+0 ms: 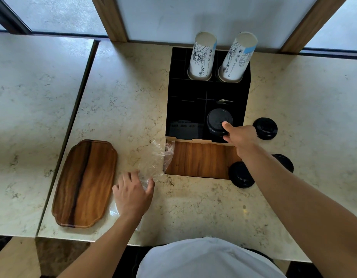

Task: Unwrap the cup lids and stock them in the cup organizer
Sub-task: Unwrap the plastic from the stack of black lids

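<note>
Left hand (pixel 133 194), fingers spread, pins the clear crinkled plastic wrap (pixel 153 159) flat. Right hand (pixel 240 137) pinches a stack of black plastic cup lids (pixel 218 121) over the black compartmented organizer (pixel 185 109). Lower squarely; loose black lids (pixel 264 128) lie right of the grip.

The cup organizer (pixel 185 109) is black, as are the cup lids (pixel 218 120). Two cup stacks (pixel 201 57) at twelve o'clock are white with dark line drawings and pale-blue patches. The surface (pixel 133 87) is cream marble, veined brown. The tray (pixel 85 183) at eight o'clock is streaked brown wood.
</note>
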